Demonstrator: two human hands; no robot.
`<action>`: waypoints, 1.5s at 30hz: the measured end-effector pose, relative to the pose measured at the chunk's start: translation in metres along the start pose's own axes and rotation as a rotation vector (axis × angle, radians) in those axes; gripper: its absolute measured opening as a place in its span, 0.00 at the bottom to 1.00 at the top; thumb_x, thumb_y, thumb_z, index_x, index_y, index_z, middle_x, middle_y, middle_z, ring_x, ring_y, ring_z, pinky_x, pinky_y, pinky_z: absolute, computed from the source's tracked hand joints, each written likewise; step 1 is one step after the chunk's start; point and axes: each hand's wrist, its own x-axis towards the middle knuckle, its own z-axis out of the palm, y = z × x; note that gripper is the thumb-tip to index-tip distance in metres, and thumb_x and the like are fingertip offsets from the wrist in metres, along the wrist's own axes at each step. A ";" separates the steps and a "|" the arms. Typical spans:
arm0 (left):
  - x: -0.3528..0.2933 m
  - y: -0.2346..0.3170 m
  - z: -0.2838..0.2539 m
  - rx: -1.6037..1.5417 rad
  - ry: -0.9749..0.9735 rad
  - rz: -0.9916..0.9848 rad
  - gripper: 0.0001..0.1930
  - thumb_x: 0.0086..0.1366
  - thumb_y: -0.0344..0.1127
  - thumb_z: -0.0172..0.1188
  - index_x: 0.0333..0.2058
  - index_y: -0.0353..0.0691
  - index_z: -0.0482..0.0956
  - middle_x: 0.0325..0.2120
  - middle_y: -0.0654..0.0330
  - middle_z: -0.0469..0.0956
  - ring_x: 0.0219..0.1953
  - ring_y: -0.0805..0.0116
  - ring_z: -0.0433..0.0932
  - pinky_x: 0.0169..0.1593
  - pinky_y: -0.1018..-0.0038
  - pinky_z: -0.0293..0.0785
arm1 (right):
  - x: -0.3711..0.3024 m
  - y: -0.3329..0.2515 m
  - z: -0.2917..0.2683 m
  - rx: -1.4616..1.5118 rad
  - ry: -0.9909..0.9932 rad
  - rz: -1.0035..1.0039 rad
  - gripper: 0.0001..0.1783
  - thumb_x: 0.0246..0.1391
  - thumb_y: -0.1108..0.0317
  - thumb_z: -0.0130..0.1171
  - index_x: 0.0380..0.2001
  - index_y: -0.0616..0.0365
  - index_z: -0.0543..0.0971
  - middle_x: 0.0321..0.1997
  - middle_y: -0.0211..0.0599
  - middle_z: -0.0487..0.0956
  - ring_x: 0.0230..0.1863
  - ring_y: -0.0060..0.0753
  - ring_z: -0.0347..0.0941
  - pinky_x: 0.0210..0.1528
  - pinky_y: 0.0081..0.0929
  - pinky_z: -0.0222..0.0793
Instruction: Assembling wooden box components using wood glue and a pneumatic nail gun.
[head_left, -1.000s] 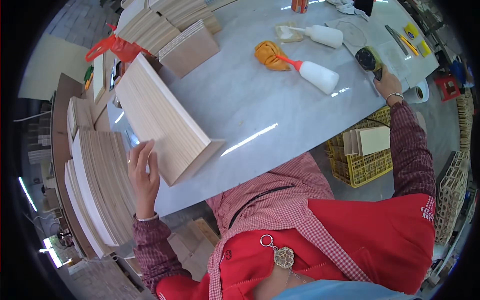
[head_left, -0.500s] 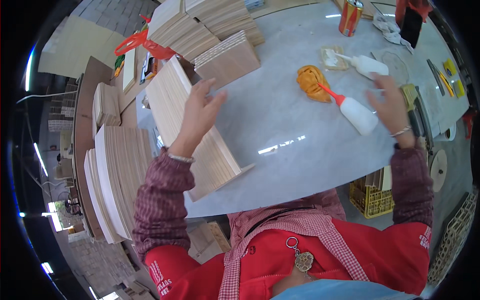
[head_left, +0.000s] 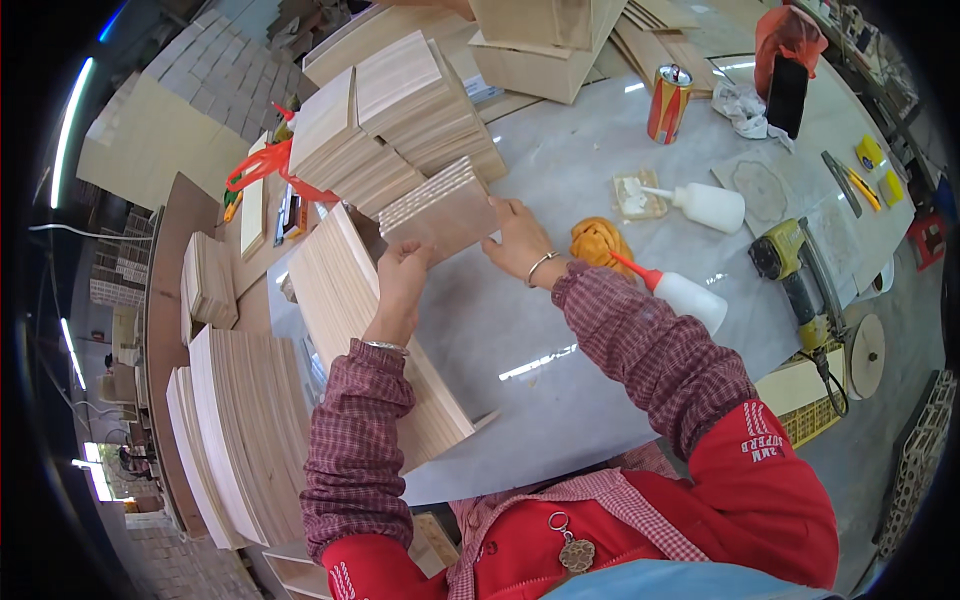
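A person in red plaid sleeves is leaning over a grey table (head_left: 560, 400). The left hand (head_left: 402, 275) and right hand (head_left: 518, 238) are gripping opposite sides of a stack of small wooden boards (head_left: 440, 210), held above a long slatted wooden panel (head_left: 375, 335). Just beyond are lying an orange cloth (head_left: 598, 244), two white glue bottles (head_left: 690, 298), and, farther off, a drink can (head_left: 670, 103).

Pale stack of thin wood panels (head_left: 440, 212), tilted, held above the grey tabletop (head_left: 560, 330).

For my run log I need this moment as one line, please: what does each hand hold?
left hand: grips small wood block stack | right hand: grips same stack | beside: long wooden piece, glue bottle | surface: grey table
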 end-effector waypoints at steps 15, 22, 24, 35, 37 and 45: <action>-0.045 0.016 0.013 0.291 0.127 0.667 0.07 0.56 0.26 0.57 0.32 0.33 0.68 0.27 0.60 0.69 0.27 0.72 0.67 0.32 0.80 0.67 | -0.023 -0.002 -0.045 0.432 -0.077 0.312 0.26 0.47 0.61 0.61 0.47 0.65 0.72 0.45 0.45 0.76 0.43 0.38 0.74 0.44 0.28 0.71; -0.103 0.028 0.041 0.242 -0.024 0.712 0.08 0.55 0.24 0.57 0.31 0.36 0.67 0.26 0.59 0.70 0.26 0.71 0.70 0.32 0.77 0.69 | -0.082 -0.049 -0.084 0.837 -0.219 0.337 0.21 0.54 0.58 0.58 0.45 0.63 0.75 0.41 0.41 0.78 0.41 0.29 0.74 0.41 0.23 0.72; -0.113 0.030 0.049 0.249 -0.055 0.727 0.09 0.54 0.24 0.58 0.32 0.36 0.67 0.27 0.59 0.70 0.27 0.71 0.71 0.33 0.77 0.70 | -0.092 -0.051 -0.094 1.117 -0.289 0.406 0.20 0.56 0.58 0.56 0.45 0.63 0.75 0.41 0.40 0.78 0.40 0.27 0.75 0.41 0.22 0.72; -0.138 0.036 0.023 0.437 -0.427 0.883 0.12 0.60 0.32 0.58 0.42 0.37 0.72 0.36 0.57 0.73 0.37 0.65 0.74 0.41 0.73 0.70 | -0.134 -0.028 -0.111 1.219 -0.121 0.427 0.19 0.55 0.66 0.56 0.44 0.72 0.72 0.40 0.42 0.76 0.34 0.23 0.73 0.34 0.16 0.72; -0.114 0.028 -0.021 0.611 -0.415 0.930 0.13 0.62 0.36 0.56 0.43 0.38 0.73 0.38 0.57 0.73 0.39 0.64 0.74 0.44 0.72 0.69 | -0.146 -0.026 -0.126 1.197 -0.123 0.439 0.18 0.55 0.67 0.56 0.44 0.72 0.72 0.39 0.41 0.76 0.34 0.24 0.73 0.35 0.17 0.72; -0.054 -0.009 -0.071 1.238 -0.430 1.260 0.15 0.65 0.46 0.51 0.31 0.40 0.79 0.31 0.57 0.77 0.36 0.60 0.74 0.47 0.72 0.66 | -0.179 0.002 -0.144 1.036 -0.200 0.593 0.18 0.55 0.68 0.57 0.44 0.73 0.71 0.38 0.41 0.76 0.35 0.25 0.73 0.36 0.19 0.72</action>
